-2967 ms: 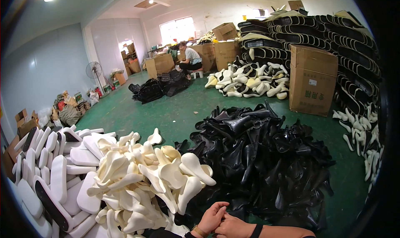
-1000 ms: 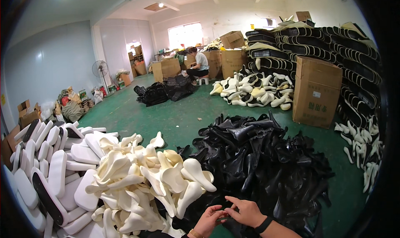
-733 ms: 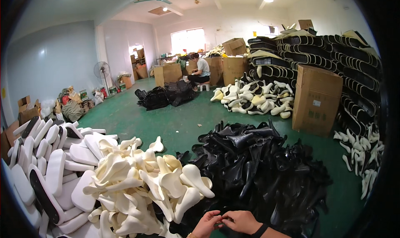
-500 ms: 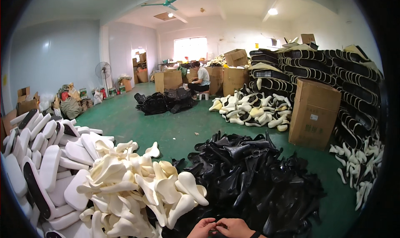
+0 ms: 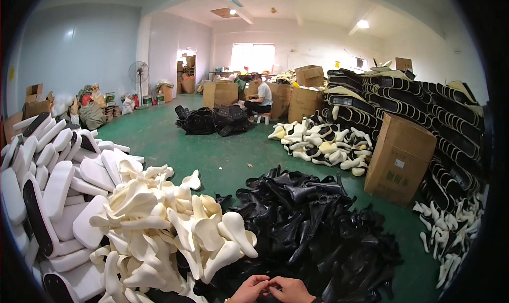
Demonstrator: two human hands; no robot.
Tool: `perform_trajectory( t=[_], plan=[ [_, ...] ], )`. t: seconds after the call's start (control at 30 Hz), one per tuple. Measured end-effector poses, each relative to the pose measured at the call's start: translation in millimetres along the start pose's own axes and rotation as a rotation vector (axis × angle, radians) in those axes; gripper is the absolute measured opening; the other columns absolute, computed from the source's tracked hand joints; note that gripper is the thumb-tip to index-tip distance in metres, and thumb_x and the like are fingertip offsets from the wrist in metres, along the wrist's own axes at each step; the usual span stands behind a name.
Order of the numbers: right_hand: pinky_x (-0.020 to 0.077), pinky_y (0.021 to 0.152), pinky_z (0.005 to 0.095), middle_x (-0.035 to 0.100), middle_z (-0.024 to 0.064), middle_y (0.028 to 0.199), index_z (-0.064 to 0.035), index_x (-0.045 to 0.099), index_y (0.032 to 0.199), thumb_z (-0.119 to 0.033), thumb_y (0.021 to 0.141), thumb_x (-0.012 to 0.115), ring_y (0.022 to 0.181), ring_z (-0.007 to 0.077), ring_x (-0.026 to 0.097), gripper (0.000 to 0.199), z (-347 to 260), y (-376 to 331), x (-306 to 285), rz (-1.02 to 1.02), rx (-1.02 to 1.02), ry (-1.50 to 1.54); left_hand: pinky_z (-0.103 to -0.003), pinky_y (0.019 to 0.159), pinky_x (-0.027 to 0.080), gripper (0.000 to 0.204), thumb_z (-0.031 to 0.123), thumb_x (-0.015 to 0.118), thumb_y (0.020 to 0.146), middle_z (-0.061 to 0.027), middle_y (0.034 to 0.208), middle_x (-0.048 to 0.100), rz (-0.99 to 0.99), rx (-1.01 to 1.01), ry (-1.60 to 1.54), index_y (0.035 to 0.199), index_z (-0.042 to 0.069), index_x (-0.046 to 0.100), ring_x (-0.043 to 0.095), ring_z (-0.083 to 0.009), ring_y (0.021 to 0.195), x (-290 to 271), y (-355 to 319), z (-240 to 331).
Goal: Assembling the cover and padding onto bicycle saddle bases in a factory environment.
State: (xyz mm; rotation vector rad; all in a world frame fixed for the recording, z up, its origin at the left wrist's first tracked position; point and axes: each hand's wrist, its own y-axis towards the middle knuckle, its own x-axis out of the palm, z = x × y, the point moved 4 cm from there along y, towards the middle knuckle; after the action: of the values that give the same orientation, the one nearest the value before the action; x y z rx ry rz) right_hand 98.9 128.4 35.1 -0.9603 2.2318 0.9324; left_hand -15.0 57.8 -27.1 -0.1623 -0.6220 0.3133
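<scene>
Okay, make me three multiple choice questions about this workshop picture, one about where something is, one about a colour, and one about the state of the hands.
1. Where does the big cardboard box stand?
A. right of the black pile
B. on the cream pile
C. under the fan

2. What colour is the floor?
A. grey
B. green
C. red

3. How are the left hand and right hand placed?
A. far apart
B. raised overhead
C. together at the lower edge, fingertips meeting

Answers: 1 A, it sits on the floor beside the black pile. 2 B, bare floor shows green all around. 3 C, both hands meet in front of the piles; any grip on something is too small to tell.
</scene>
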Motion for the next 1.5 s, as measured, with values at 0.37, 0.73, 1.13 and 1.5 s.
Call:
perform_trajectory(
  t=[0.37, 0.73, 1.13, 1.5],
  plan=[
    [0.0524, 0.065, 0.0352, 0.067, 0.0154, 0.082, -0.0072, 0.067, 0.092, -0.015, 0.083, 0.065, 0.075, 0.0301, 0.067, 0.012, -11.5, 0.7, 1.2, -0.065, 0.079, 0.026, -0.026, 0.062, 0.051, 0.02, 0.024, 0.053, 0.096, -0.0028, 0.082, 0.064, 0.005, 0.018, 0.028, 0.096, 0.007, 0.063, 0.061, -0.0128, 0.07, 8.0, -10.9, 9.3],
    [0.0478, 0.063, 0.0339, 0.062, 0.0156, 0.077, 0.0003, 0.06, 0.095, -0.017, 0.095, 0.057, 0.066, 0.024, 0.059, 0.018, -10.7, 0.1, 9.8, -0.173, 0.004, 0.089, -0.028, 0.053, 0.043, 0.033, 0.037, 0.052, 0.097, -0.0033, 0.068, 0.055, 0.078, 0.043, 0.027, 0.082, 0.007, 0.056, 0.05, -0.0119, 0.058, -3.4, -2.8, 4.0],
    [0.0486, 0.064, 0.0366, 0.064, 0.0198, 0.084, 0.0, 0.064, 0.104, -0.013, 0.088, 0.062, 0.071, 0.0318, 0.062, 0.021, -15.4, -0.6, 15.9, -0.164, -0.078, -0.005, -0.035, 0.068, 0.053, 0.029, 0.028, 0.049, 0.097, -0.0102, 0.092, 0.065, 0.009, 0.22, 0.411, 0.102, 0.002, 0.062, 0.062, -0.0211, 0.081, -6.1, 14.1, -17.9],
    [0.0522, 0.072, 0.0374, 0.066, 0.0174, 0.088, -0.0041, 0.065, 0.094, -0.01, 0.077, 0.063, 0.081, 0.0347, 0.065, 0.017, -6.6, 8.1, 24.2, -0.021, -0.095, 0.017, -0.034, 0.07, 0.051, 0.031, 0.025, 0.041, 0.1, -0.0088, 0.097, 0.064, -0.026, 0.369, 0.322, 0.105, 0.003, 0.063, 0.061, -0.02, 0.083, -1.5, 1.0, 4.9]
  ],
)
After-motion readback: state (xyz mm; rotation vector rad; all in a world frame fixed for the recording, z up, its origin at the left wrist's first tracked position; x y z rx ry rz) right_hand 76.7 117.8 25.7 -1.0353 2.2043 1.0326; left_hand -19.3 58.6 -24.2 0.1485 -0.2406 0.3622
